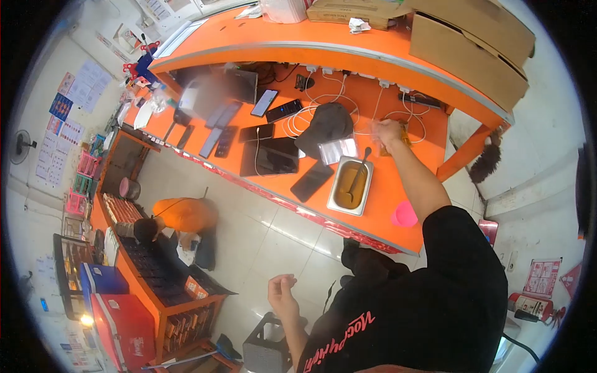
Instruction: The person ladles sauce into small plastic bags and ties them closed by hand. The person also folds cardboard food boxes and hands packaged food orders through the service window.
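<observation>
My right hand (389,133) reaches over the orange counter beside a yellow-brown packet or bag (404,138), which it partly covers. Its fingertips are blurred, so I cannot tell whether they grip anything. My left hand (283,298) hangs low over the floor, loosely curled with thumb and fingers apart and nothing seen in it. Nearer to me on the counter, a metal tray (368,189) holds a brown-yellow sauce, and a dark ladle (359,174) rests in it. To its right is a pink cup (404,214). A clear plastic packet (339,151) lies against the tray's far side.
A dark cap (326,127), a black tablet (270,155), several phones (311,180) and white charging cables (342,99) lie on the counter (388,230). Cardboard boxes (466,56) sit on the upper shelf. A person in orange (183,214) bends by another counter. A grey stool (266,348) stands below my left hand.
</observation>
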Available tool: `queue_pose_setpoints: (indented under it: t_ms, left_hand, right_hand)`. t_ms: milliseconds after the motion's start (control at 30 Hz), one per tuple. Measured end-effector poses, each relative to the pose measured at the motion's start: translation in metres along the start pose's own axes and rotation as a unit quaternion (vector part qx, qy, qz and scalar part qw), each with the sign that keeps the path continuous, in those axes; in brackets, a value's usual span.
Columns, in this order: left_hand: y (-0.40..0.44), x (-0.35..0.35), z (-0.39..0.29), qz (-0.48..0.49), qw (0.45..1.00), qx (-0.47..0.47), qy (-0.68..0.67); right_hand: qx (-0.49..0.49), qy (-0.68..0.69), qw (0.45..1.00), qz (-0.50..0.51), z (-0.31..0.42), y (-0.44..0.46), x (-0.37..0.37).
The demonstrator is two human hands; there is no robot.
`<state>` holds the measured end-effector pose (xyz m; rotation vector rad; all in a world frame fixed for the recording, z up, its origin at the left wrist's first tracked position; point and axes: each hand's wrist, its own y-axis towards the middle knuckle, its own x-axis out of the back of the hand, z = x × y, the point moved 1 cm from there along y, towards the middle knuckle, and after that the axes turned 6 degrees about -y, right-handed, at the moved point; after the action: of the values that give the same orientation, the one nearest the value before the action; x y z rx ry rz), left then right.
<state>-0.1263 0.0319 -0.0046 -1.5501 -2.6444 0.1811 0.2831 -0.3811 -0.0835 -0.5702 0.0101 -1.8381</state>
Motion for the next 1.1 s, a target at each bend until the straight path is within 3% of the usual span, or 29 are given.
queue_pose_setpoints:
  t_ms: [67, 100, 167, 200, 267, 333, 367, 400, 467, 533, 667, 700, 733, 1000, 1100]
  left_hand:
    - [-0.025, 0.012, 0.012, -0.012, 1.000, 0.000, -0.013]
    - [-0.039, 0.020, 0.020, -0.022, 0.999, 0.018, -0.024]
    - [-0.065, 0.035, 0.034, -0.038, 0.998, 0.041, -0.033]
    - [-0.078, 0.038, 0.034, -0.045, 0.997, 0.042, -0.035]
    - [-0.099, 0.041, 0.031, -0.076, 0.992, 0.072, -0.066]
    - [-0.114, 0.052, 0.040, -0.062, 0.991, 0.080, -0.093]
    - [-0.118, 0.046, 0.036, -0.048, 0.986, 0.081, -0.135]
    - [-0.119, 0.042, 0.032, -0.034, 0.981, 0.079, -0.177]
    - [-0.126, 0.044, 0.029, -0.026, 0.975, 0.072, -0.207]
    - [-0.133, 0.047, 0.029, 0.032, 0.955, 0.094, -0.281]
    - [-0.161, 0.081, 0.073, -0.028, 0.951, 0.101, -0.292]
    - [-0.168, 0.074, 0.056, -0.111, 0.939, 0.094, -0.312]
    - [-0.176, 0.078, 0.058, -0.131, 0.936, 0.082, -0.316]
    - [-0.216, 0.089, 0.065, -0.184, 0.940, 0.081, -0.276]
    - [-0.225, 0.090, 0.077, -0.209, 0.946, 0.072, -0.235]
  right_hand:
    - [0.157, -0.002, 0.963, -0.221, -0.050, 0.053, 0.002]
    - [0.158, -0.006, 0.963, -0.218, -0.038, 0.031, 0.007]
    - [0.171, 0.251, 0.925, -0.230, 0.017, -0.053, 0.023]
    - [0.172, 0.249, 0.926, -0.224, 0.029, -0.088, 0.026]
    - [0.183, 0.203, 0.960, -0.060, 0.044, -0.159, 0.018]
    - [0.190, 0.190, 0.948, 0.174, 0.039, -0.234, -0.014]
    - [0.154, 0.176, 0.951, 0.201, 0.036, -0.279, -0.040]
    - [0.170, 0.202, 0.915, 0.304, 0.014, -0.313, -0.066]
    - [0.074, 0.069, 0.837, 0.537, 0.020, -0.396, -0.085]
    - [0.026, 0.025, 0.759, 0.650, 0.017, -0.450, -0.102]
    - [0.076, 0.000, 0.726, 0.683, 0.004, -0.488, -0.131]
    - [0.094, -0.017, 0.746, 0.659, -0.001, -0.489, -0.138]
    - [0.113, -0.033, 0.765, 0.634, -0.002, -0.491, -0.142]
    - [0.126, -0.054, 0.712, 0.689, -0.028, -0.527, -0.162]
    - [0.187, -0.079, 0.712, 0.672, -0.043, -0.533, -0.170]
